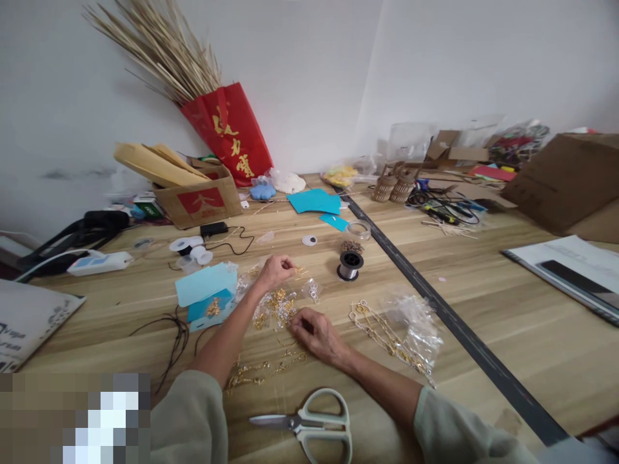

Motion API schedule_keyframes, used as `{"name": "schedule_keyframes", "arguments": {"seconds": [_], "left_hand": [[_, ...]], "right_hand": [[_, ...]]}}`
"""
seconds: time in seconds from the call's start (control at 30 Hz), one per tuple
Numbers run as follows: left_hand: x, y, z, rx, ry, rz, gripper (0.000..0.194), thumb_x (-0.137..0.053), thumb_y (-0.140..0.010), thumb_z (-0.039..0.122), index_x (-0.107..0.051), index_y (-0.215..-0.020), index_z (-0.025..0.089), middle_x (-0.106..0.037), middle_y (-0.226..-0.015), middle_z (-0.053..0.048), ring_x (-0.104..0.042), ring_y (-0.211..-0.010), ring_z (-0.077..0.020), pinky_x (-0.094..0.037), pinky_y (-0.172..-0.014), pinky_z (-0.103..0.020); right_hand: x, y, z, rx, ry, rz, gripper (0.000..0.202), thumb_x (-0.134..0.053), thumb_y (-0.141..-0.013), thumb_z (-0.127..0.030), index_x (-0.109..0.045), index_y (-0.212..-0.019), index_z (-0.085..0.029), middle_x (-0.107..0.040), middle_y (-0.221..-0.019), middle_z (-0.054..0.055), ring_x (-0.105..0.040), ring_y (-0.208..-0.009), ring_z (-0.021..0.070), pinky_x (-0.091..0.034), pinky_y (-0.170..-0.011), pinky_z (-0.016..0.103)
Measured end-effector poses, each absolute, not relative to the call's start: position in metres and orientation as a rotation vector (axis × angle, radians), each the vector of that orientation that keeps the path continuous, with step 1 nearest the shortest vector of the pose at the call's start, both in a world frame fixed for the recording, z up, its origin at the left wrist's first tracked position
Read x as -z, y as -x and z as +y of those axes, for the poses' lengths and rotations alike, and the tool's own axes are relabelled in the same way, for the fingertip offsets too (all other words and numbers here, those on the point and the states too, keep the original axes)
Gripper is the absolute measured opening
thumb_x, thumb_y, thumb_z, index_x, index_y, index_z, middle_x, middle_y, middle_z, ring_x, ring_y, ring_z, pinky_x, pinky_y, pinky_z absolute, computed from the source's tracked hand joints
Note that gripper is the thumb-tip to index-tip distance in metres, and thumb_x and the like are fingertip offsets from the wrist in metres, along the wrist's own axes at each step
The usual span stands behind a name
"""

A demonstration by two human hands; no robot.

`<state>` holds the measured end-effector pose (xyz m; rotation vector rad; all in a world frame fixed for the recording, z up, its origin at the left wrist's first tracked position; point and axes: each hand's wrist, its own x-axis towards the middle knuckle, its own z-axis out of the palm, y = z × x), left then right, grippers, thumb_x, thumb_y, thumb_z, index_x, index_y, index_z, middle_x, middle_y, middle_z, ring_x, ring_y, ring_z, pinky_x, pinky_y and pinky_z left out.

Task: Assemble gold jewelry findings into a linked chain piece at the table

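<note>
My left hand (276, 270) reaches out over the table, its fingertips pinched together at some small gold-coloured pieces (300, 271). Whatever sits between them is too small to make out. Closer to me, my right hand (316, 332) rests with curled fingers beside a pile of gold and clear beads (280, 306); its fingertips are partly hidden. A gold bead chain (264, 372) lies below the hands. Just past the pile is a small clear bag with silvery rings (313, 291). A wire spool (349, 265) stands beyond my right hand.
Pale-handled scissors (322, 422) lie in front of me. Right of my hand are more bead chains (382, 335) and a clear plastic bag (418, 328). Blue cards (207, 283) and dark cords (176, 341) are at left. A dark strip (411, 267) crosses the table.
</note>
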<state>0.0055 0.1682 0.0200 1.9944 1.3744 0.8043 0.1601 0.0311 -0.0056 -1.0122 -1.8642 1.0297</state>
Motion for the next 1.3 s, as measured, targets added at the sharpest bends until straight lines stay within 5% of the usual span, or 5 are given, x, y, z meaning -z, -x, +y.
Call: {"name": "schedule_keyframes", "arguments": {"seconds": [0.67, 0.93, 1.3], "left_hand": [[-0.017, 0.014, 0.018, -0.777, -1.296, 1.284, 0.014, -0.064, -0.059, 0.025, -0.055, -0.063, 0.015, -0.057, -0.055, 0.002, -0.052, -0.052, -0.0104, -0.041, -0.052, -0.022], [-0.009, 0.001, 0.005, -0.788, -1.364, 1.303, 0.009, -0.060, -0.059, 0.018, -0.051, -0.058, 0.015, -0.048, -0.052, 0.005, -0.047, -0.051, -0.0094, -0.034, -0.050, -0.020], [-0.004, -0.004, 0.005, -0.787, -1.453, 1.307, 0.002, -0.053, -0.060, 0.013, -0.053, -0.060, 0.015, -0.051, -0.055, 0.003, -0.048, -0.053, -0.0105, -0.036, -0.052, -0.021]], "right_hand": [[0.010, -0.161, 0.030, -1.188, 0.933, -1.709, 0.013, -0.052, -0.084, -0.028, -0.054, -0.080, -0.015, -0.052, -0.069, 0.000, -0.046, -0.059, 0.0100, -0.037, -0.053, 0.021], [0.001, -0.162, 0.024, -1.101, 0.805, -1.858, 0.017, -0.049, -0.088, -0.030, -0.055, -0.082, -0.016, -0.055, -0.080, 0.004, -0.050, -0.069, 0.0127, -0.040, -0.060, 0.023], [0.005, -0.159, 0.023, -1.148, 0.880, -1.832, 0.014, -0.049, -0.087, -0.027, -0.054, -0.080, -0.015, -0.056, -0.067, 0.002, -0.051, -0.061, 0.0115, -0.041, -0.056, 0.021]]}}
